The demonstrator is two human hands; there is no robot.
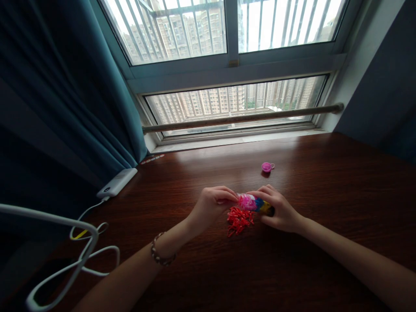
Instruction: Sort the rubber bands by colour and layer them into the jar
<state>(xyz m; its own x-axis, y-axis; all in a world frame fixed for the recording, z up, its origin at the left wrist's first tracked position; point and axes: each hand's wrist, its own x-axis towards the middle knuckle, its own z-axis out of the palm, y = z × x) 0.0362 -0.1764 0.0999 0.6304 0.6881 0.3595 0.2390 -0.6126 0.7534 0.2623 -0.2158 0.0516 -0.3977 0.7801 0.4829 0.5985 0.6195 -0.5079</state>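
A clear cylindrical container (248,202) with pink, blue, yellow and black bands of small pieces lies sideways between my hands, just above the table. My right hand (281,209) wraps around its dark end. The fingers of my left hand (217,203) are pinched at its left end, where some red shows; what exactly they grip there is hidden. Below the container sits a loose pile of red rubber bands (239,222). Beyond my right hand lies a small round pink lid (266,167) with a loop at its side.
The brown wooden table (312,264) meets a window with a rail (247,118) at the back. On the left are a white power bank (117,183), a looping white cable (87,209), a thick white tube (48,215) and a blue curtain (107,99).
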